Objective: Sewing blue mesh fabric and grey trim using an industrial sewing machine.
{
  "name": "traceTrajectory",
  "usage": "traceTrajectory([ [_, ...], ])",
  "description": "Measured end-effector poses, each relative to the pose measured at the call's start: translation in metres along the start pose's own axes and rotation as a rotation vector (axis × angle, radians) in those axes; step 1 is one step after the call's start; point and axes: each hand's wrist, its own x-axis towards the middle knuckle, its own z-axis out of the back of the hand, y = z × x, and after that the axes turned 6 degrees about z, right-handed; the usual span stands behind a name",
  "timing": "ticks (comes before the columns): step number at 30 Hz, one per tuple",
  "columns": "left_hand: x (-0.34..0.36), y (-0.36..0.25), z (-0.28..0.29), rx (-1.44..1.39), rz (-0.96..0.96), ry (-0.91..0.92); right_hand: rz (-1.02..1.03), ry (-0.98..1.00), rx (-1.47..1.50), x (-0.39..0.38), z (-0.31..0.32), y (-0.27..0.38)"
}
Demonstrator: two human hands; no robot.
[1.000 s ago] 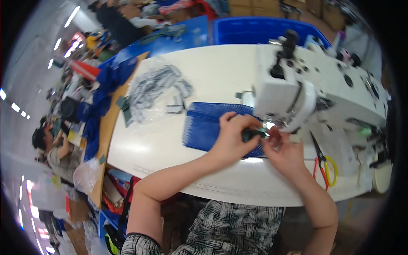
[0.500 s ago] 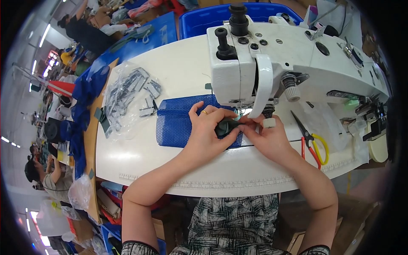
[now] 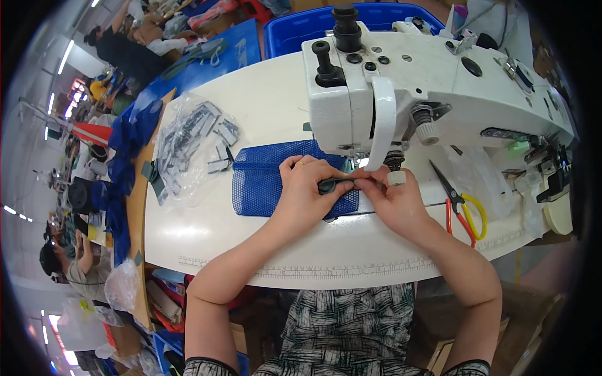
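Observation:
A blue mesh piece [image 3: 258, 188] lies flat on the white table of the sewing machine [image 3: 351, 119], partly under my hands. My left hand [image 3: 308, 188] pinches a dark green fabric strip [image 3: 327, 186] over the right part of the mesh. Close beside it, my right hand [image 3: 392, 194] has its fingers closed on the right end of the same strip. Both sets of fingertips nearly meet just in front of the needle area. The machine head hides part of the right fingertips and of the mesh's far edge.
Scissors [image 3: 462, 210] with red and yellow handles lie right of my right hand. A clear plastic bag [image 3: 188, 147] with grey labels sits at the left. Behind the machine stands a blue bin [image 3: 285, 34]. A printed ruler [image 3: 313, 272] runs along the front edge. Other people work at far left.
The green strip looks flatter and more folded between my fingers. My left fingers have drawn closer together. The hands stay in nearly the same place.

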Motion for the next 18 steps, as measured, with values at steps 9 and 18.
traceTrajectory([
  [9,-0.002,0.002,-0.003,0.057,-0.154,-0.128,0.14,0.211,-0.246,-0.012,0.024,0.067],
  [18,0.0,0.0,0.007,0.214,-0.364,-0.081,0.325,0.137,-0.338,-0.024,0.018,0.061],
])
